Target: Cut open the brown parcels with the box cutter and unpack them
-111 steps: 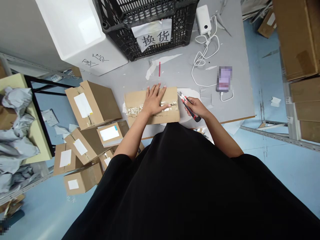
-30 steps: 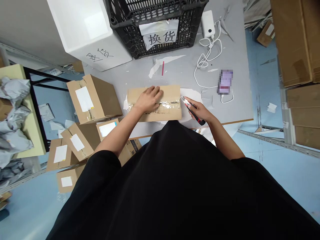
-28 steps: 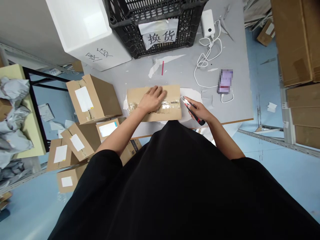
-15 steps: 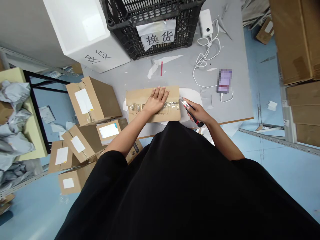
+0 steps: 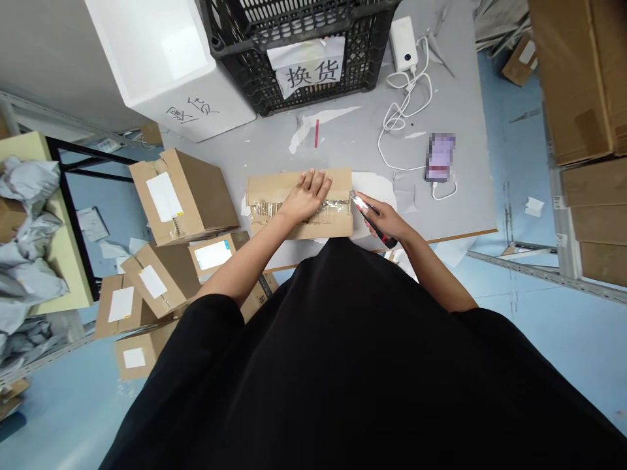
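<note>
A flat cardboard box (image 5: 274, 188) with clear tape along its middle lies at the near edge of the grey table. My left hand (image 5: 304, 196) rests palm down on its top, fingers spread. My right hand (image 5: 385, 219) is wrapped round a red and black utility knife (image 5: 371, 214) just right of the box. The knife's tip meets the box's right edge, near the end of the tape. White paper (image 5: 385, 186) lies partly under the box.
A black crate (image 5: 313, 104) and a white bin (image 5: 215, 104) stand at the back. A phone (image 5: 439, 158) with a white cable and a power bank (image 5: 404, 44) lie at the right. Labelled cartons (image 5: 210, 196) are stacked at the left.
My right hand has moved slightly left with the knife, bringing its tip to the box's right edge. My left hand stays on the box.
</note>
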`<state>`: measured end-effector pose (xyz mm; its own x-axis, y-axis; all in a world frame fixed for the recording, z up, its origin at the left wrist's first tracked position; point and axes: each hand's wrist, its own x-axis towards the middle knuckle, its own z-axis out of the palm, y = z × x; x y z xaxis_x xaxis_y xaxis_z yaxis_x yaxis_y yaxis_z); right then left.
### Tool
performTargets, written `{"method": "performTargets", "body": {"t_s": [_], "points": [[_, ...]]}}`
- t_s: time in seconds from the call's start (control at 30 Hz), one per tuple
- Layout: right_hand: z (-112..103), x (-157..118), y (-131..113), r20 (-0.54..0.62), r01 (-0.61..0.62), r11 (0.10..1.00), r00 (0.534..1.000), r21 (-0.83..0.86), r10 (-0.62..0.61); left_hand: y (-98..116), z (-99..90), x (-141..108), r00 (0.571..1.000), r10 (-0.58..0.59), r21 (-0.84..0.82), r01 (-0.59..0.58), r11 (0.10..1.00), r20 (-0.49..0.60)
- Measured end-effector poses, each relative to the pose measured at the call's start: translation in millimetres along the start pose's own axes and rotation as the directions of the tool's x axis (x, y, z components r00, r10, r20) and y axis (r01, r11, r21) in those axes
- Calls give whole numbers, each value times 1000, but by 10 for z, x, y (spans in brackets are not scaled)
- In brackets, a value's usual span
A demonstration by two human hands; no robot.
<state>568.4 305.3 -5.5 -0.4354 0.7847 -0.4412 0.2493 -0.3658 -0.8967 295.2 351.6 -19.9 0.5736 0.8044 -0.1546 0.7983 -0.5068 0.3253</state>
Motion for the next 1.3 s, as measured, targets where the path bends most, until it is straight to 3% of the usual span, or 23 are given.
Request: {"method": "performTargets", "body": {"t_s": [0.77, 1.03, 1.3], "points": [[-34, -39, -21, 29, -6, 998, 1000, -69, 8, -11, -38, 14, 999, 31, 17, -31, 999, 34], [-2, -211, 33, 60, -20, 996, 998, -92, 25, 27, -9, -12, 1000, 23, 17, -23, 1000, 22], [-57, -103, -12, 81, 6, 984, 997, -180, 9, 38, -47, -30, 999, 32, -10, -32, 999, 3]]}}
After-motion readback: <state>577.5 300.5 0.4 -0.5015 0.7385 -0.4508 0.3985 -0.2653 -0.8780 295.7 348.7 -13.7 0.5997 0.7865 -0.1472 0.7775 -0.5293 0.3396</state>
